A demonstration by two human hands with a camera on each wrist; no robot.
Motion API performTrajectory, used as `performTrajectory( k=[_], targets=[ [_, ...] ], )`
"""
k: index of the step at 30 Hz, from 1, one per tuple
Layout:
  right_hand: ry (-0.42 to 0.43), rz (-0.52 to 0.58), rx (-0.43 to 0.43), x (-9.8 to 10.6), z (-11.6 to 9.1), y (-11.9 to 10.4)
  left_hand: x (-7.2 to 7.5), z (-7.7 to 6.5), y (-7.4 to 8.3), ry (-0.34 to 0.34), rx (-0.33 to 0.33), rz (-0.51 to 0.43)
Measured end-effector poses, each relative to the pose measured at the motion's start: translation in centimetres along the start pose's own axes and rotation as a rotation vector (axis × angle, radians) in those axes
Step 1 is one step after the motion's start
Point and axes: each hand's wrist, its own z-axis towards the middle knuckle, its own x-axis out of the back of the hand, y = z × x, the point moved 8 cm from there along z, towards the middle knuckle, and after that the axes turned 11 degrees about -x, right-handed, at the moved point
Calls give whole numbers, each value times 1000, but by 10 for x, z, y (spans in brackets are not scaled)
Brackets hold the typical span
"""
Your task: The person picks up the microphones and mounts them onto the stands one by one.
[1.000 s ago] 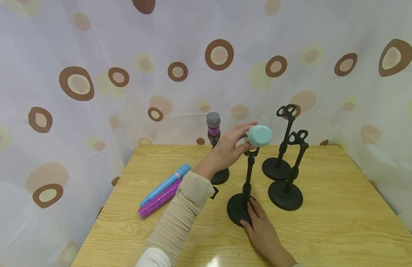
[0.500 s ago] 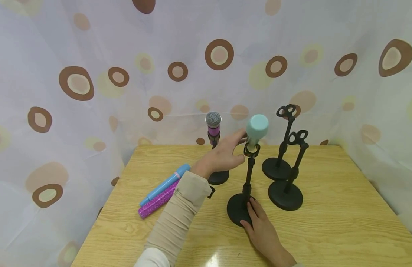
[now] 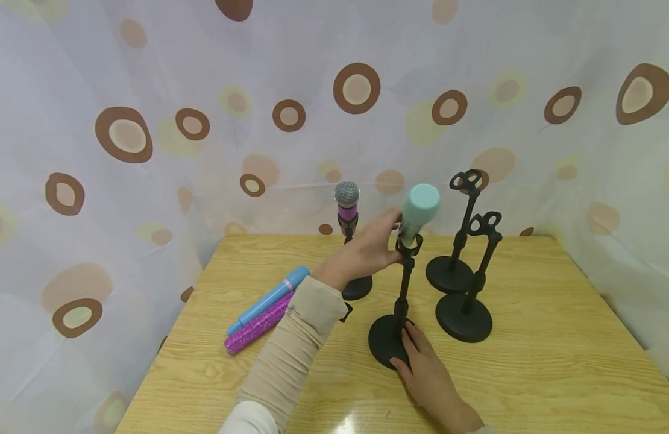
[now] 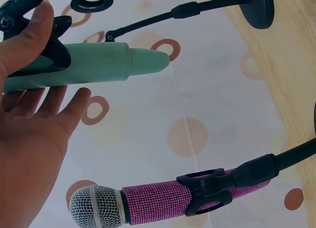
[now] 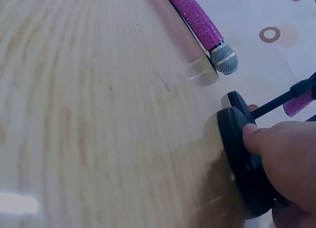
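A mint-green microphone [image 3: 421,205] sits in the clip of a black microphone stand [image 3: 404,289] at the table's middle, its wide end up. My left hand [image 3: 364,253] holds it at the clip. In the left wrist view, the thumb [image 4: 32,43] lies over the clip and the fingers lie along the other side of the microphone [image 4: 98,62]. My right hand [image 3: 429,380] grips the round base of the same stand; in the right wrist view the thumb [image 5: 254,139] touches the base [image 5: 242,164] at its rim.
Behind my left hand, a purple microphone [image 3: 347,196] with a silver grille stands in another stand. Two stands with bare clips, one farther back [image 3: 451,271] and one nearer [image 3: 464,316], are at right. A blue microphone [image 3: 269,301] and a glittery purple microphone [image 3: 258,325] lie at left.
The mint-green microphone has swung from tilted toward me to more upright in the clip. My left hand loosened from it, then closed on it again at the clip. The right hand stayed put.
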Motion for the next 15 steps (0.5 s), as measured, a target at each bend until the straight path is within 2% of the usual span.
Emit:
performTrajectory(
  k=[2,5,9,11,15],
  targets=[
    [-28,-4,-1,0,2,0,0,-1,-3,-2,29,-2],
    [-80,19,-12,3,7,2,1,-1,-3,-2,31,-5],
    [-121,103,-37,20,17,0,2,0,-1,-2,16,10],
    [-87,145,-42,39,24,-4,3,1,-1,-3,10,15],
    [68,200,-3,91,40,-16,3,1,-2,-6,13,20]
  ],
)
